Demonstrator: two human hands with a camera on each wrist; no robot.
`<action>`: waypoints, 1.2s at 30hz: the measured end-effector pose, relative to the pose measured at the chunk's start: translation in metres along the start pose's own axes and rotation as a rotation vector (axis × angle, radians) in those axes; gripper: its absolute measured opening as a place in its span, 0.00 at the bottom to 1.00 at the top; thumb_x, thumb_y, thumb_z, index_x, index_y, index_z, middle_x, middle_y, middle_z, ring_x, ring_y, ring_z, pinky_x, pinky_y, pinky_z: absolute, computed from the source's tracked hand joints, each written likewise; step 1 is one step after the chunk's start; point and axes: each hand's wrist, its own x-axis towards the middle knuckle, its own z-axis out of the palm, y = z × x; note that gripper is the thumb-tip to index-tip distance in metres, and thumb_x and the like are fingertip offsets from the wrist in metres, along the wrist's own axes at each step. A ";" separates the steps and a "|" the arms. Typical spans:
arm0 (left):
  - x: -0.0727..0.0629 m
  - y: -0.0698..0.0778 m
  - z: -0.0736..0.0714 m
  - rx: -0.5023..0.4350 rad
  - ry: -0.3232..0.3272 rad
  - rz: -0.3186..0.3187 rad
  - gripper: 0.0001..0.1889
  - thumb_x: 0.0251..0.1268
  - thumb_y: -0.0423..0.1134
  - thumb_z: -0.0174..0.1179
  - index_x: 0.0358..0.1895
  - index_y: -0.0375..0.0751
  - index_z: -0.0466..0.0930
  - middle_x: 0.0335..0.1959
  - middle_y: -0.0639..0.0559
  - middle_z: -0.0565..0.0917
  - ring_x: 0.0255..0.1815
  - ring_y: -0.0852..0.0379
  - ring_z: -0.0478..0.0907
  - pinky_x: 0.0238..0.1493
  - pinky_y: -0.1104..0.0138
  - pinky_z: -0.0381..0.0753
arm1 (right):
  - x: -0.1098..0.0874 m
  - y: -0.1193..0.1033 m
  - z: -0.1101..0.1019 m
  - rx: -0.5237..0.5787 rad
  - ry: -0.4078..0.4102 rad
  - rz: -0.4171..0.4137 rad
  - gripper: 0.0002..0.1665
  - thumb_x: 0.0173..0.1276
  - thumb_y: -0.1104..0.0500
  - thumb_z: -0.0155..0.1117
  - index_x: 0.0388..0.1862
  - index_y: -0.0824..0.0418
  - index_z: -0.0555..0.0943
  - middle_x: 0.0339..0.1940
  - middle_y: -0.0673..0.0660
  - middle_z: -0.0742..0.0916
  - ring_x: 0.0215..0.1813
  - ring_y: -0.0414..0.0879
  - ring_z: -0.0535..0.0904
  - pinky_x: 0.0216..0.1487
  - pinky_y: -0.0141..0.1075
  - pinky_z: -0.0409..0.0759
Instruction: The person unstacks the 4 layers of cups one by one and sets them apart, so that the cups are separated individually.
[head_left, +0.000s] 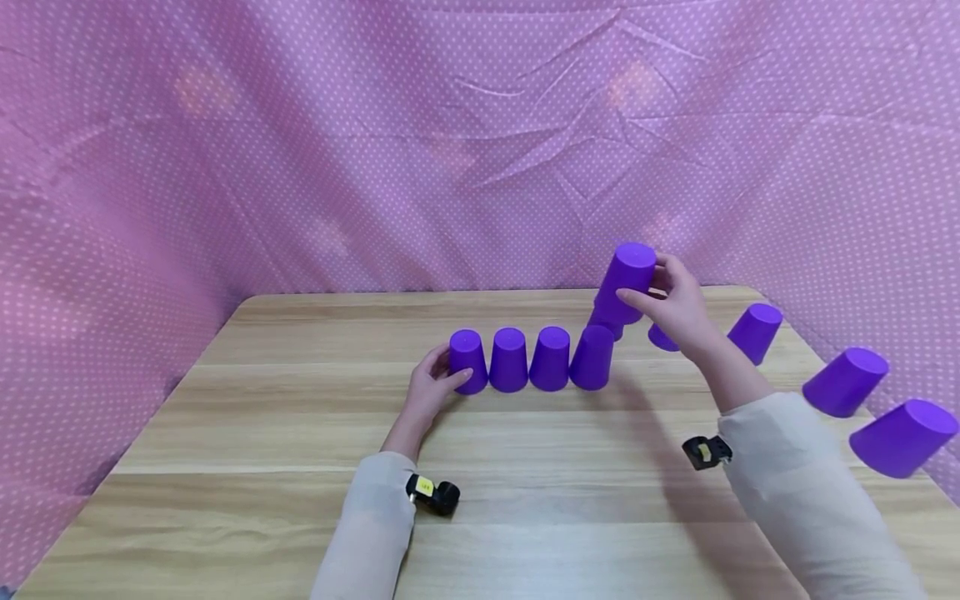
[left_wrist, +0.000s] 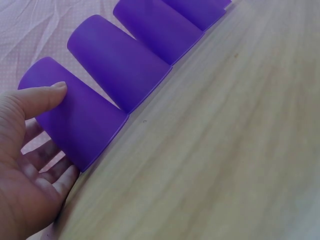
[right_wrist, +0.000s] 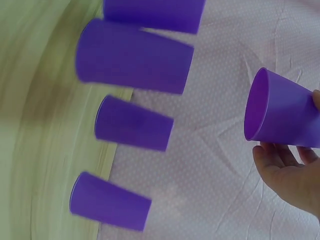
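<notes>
Four purple cups stand upside down side by side in a row on the table. At the row's left end, my left hand [head_left: 429,390] holds the leftmost cup [head_left: 467,354]; the left wrist view shows its thumb [left_wrist: 47,97] across the near side and fingers behind. Above the table, past the row's right end, my right hand [head_left: 678,304] grips a raised purple cup [head_left: 630,271] mouth down. In the right wrist view that held cup [right_wrist: 290,112] is off the table, its open rim visible. Another cup [head_left: 606,323] is partly hidden below and behind it.
More upside-down purple cups stand to the right: one [head_left: 662,337] partly behind the right hand, then others [head_left: 755,333], [head_left: 845,382] and a nearest cup [head_left: 902,437] by the right table edge. Pink dotted cloth [head_left: 450,150] hangs around the wooden table [head_left: 300,417].
</notes>
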 end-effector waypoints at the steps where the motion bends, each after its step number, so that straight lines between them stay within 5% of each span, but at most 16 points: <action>1: 0.000 0.000 0.000 0.001 -0.002 -0.001 0.30 0.44 0.25 0.62 0.56 0.30 0.65 0.52 0.34 0.69 0.54 0.45 0.65 0.56 0.63 0.64 | -0.002 0.002 -0.004 -0.007 -0.001 0.002 0.37 0.56 0.58 0.61 0.60 0.69 0.56 0.52 0.70 0.70 0.54 0.60 0.65 0.55 0.49 0.65; 14: -0.001 0.002 0.000 0.012 0.001 -0.008 0.29 0.44 0.25 0.62 0.56 0.30 0.65 0.52 0.34 0.69 0.54 0.45 0.65 0.56 0.63 0.64 | -0.025 0.028 -0.042 -0.097 0.057 0.061 0.40 0.56 0.55 0.61 0.61 0.69 0.54 0.52 0.68 0.70 0.54 0.57 0.65 0.55 0.48 0.65; 21: 0.000 0.001 0.000 0.018 -0.004 -0.007 0.30 0.45 0.26 0.62 0.56 0.30 0.64 0.52 0.34 0.69 0.55 0.44 0.64 0.57 0.62 0.63 | -0.040 0.053 -0.061 -0.146 0.130 0.046 0.33 0.57 0.56 0.61 0.58 0.64 0.60 0.43 0.54 0.72 0.42 0.36 0.69 0.38 0.21 0.72; 25: 0.000 0.001 0.000 0.029 -0.003 -0.003 0.30 0.45 0.26 0.62 0.56 0.30 0.64 0.52 0.34 0.69 0.54 0.45 0.65 0.56 0.63 0.64 | -0.049 0.065 -0.071 -0.151 0.146 0.072 0.31 0.57 0.57 0.60 0.56 0.61 0.60 0.43 0.50 0.71 0.43 0.34 0.67 0.37 0.17 0.70; 32: 0.001 0.000 0.000 0.027 0.003 -0.004 0.30 0.44 0.26 0.62 0.56 0.30 0.65 0.52 0.35 0.69 0.54 0.45 0.65 0.56 0.63 0.64 | -0.057 0.087 -0.086 -0.200 0.158 0.154 0.38 0.58 0.54 0.59 0.60 0.70 0.54 0.46 0.55 0.70 0.50 0.45 0.66 0.42 0.19 0.69; 36: 0.000 0.001 0.000 0.024 0.001 -0.002 0.29 0.44 0.25 0.62 0.55 0.30 0.65 0.52 0.34 0.69 0.54 0.45 0.65 0.56 0.63 0.64 | -0.055 0.115 -0.100 -0.205 0.175 0.215 0.39 0.56 0.51 0.61 0.59 0.68 0.56 0.49 0.64 0.71 0.50 0.50 0.67 0.48 0.32 0.71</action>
